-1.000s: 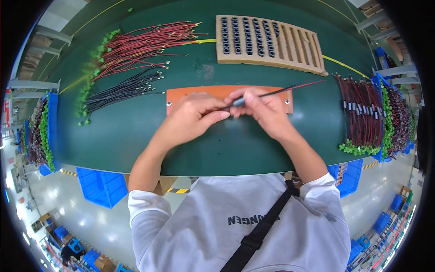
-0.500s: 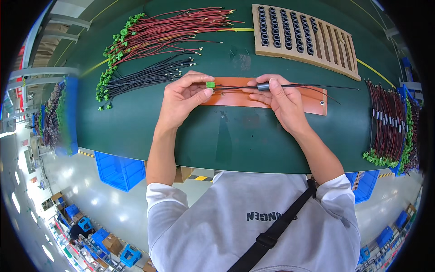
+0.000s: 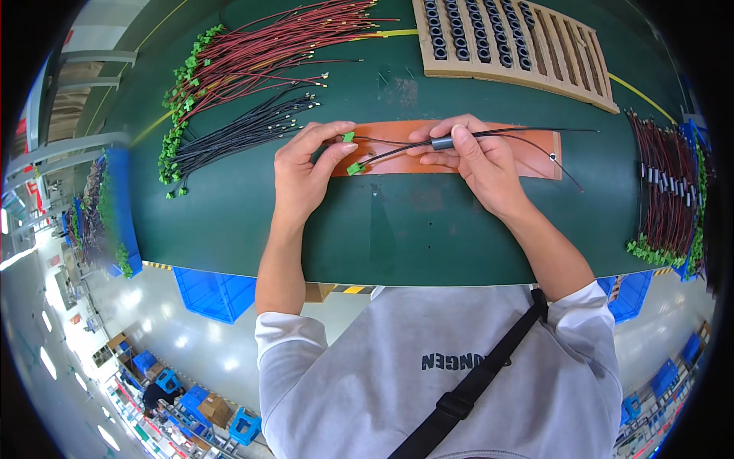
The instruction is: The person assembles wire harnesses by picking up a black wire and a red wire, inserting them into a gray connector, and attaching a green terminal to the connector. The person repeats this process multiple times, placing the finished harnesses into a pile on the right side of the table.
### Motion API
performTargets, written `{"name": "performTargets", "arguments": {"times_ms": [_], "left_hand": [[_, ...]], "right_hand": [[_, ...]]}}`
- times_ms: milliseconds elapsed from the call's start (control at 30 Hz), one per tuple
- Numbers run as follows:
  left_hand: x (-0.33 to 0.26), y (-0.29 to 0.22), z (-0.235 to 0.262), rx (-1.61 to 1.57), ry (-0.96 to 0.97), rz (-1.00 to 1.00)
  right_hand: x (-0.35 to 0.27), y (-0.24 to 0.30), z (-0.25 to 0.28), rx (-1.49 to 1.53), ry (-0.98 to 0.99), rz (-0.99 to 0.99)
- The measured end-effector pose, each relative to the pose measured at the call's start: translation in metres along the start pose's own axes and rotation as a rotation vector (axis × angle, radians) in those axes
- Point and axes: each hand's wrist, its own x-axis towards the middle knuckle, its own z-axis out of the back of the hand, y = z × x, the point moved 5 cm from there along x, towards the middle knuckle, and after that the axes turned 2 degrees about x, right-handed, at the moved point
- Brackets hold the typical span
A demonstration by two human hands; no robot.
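Between thumb and forefinger, my left hand (image 3: 310, 167) pinches a small green connector (image 3: 349, 138) on the end of a thin wire. A second green connector (image 3: 355, 168) hangs loose just below it, on a black wire. Both wires run right through a dark grey ferrite core (image 3: 442, 143), a short cylinder. My right hand (image 3: 475, 157) grips this core between thumb and fingers. Beyond the hand, a black wire and a darker reddish one stick out to the right. Under both hands lies an orange-brown board (image 3: 405, 162) with a metal fastener at its right end.
Bundles of red wires (image 3: 290, 42) and black wires (image 3: 237, 134) with green connectors lie at the left. A cardboard tray (image 3: 527, 76) partly filled with cores stands at the back right. Finished-looking wire sets (image 3: 665, 187) are stacked at the right edge. A blue crate (image 3: 214, 294) sits below the table.
The two green connectors, together in my left fingers before, are now apart: one is still pinched, the other hangs lower. The right-hand wire ends have spread. The whole view has shifted slightly.
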Motion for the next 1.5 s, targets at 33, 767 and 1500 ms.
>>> {"name": "performTargets", "arguments": {"times_ms": [33, 767, 1500], "left_hand": [[0.000, 0.001, -0.001, -0.004, 0.000, 0.002], [0.009, -0.020, -0.012, 0.435, -0.030, -0.224], [0.004, -0.020, 0.003, 0.140, 0.137, -0.160]], "right_hand": [[0.000, 0.000, 0.000, -0.010, -0.002, -0.004], [0.000, 0.006, -0.003, -0.182, -0.029, 0.047], [-0.001, 0.007, -0.005, -0.167, 0.006, 0.049]]}}
